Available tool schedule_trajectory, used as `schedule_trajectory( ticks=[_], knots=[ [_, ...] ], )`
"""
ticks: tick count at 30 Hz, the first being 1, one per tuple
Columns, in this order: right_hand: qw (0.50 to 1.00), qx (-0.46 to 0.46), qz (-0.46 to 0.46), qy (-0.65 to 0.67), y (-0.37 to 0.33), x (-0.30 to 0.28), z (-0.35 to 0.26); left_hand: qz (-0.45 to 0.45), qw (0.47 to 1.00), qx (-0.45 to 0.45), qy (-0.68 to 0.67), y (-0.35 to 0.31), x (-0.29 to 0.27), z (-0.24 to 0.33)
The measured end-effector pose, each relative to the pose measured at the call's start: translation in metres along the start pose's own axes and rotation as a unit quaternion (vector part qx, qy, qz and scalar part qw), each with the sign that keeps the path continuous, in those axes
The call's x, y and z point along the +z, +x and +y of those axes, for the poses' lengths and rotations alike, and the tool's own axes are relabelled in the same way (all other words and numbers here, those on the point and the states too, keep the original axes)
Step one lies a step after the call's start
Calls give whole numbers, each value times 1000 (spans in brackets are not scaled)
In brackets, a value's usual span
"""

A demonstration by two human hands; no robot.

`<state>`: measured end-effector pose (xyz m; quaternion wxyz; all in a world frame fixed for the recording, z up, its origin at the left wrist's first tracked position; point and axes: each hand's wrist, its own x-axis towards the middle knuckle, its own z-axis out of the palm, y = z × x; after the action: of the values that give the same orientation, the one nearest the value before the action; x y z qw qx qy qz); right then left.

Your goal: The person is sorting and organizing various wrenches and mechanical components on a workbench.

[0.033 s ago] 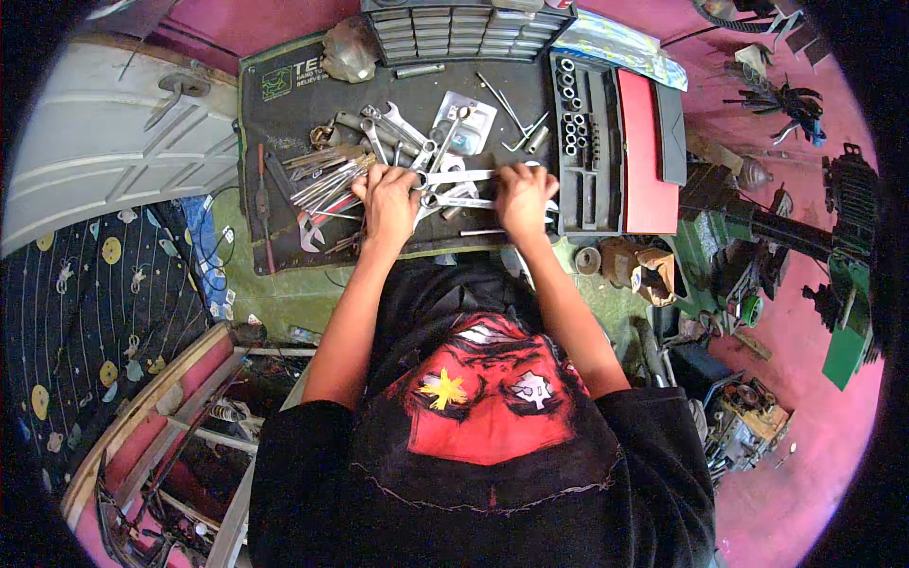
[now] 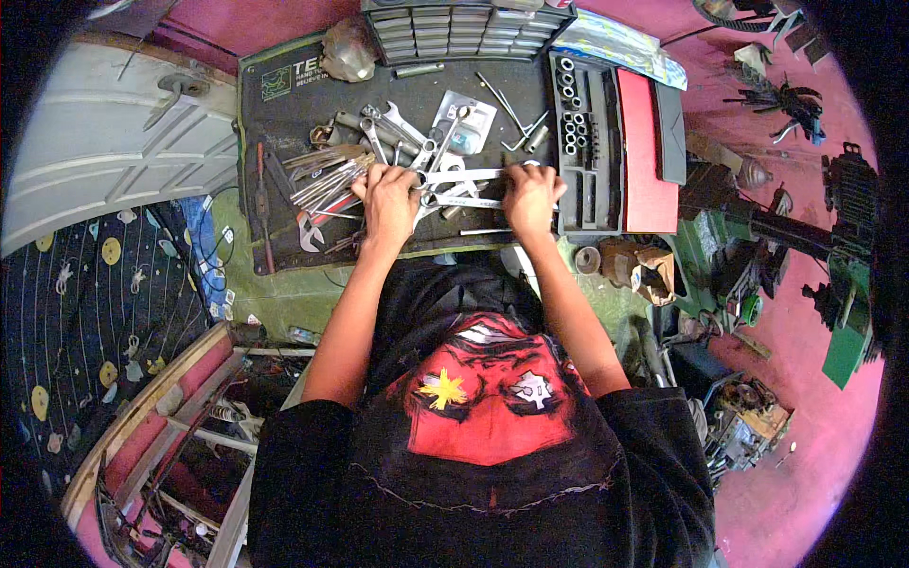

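Two silver combination wrenches, an upper wrench (image 2: 466,176) and a lower wrench (image 2: 471,202), lie side by side between my hands. My left hand (image 2: 388,204) has its fingers curled at their ring ends. My right hand (image 2: 531,201) is closed over their other ends, which it hides. Beyond my left hand lies a heap of wrenches (image 2: 405,127) with open and ring ends. Thin metal tools (image 2: 322,180) are bunched just left of that hand, above a red-handled adjustable wrench (image 2: 311,235). A clear blister pack (image 2: 466,121) sits past the wrenches.
A dark mat (image 2: 322,104) covers the table. Small drawers (image 2: 464,33) stand at the back, near a plastic bag (image 2: 349,49). On the right are a socket tray (image 2: 589,204) and a red panel (image 2: 648,151). Hex keys (image 2: 505,102) lie beyond my right hand. A white door (image 2: 114,142) is at left.
My right hand has shifted slightly right, and more of the two wrenches shows beside it. My left hand has stayed in place.
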<state>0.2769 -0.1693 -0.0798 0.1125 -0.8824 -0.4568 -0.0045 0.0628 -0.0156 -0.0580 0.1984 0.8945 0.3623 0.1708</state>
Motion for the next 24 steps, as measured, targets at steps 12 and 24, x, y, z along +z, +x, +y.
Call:
schedule_trajectory(
  ticks=[12,24],
  knots=[
    [998,-46,-11,35,6,10,-42,-1,1000,1,-4,1,3,-4],
    [995,-84,-9,61,0,4,-68,4,1000,12,-9,-1,4,-8]
  ],
)
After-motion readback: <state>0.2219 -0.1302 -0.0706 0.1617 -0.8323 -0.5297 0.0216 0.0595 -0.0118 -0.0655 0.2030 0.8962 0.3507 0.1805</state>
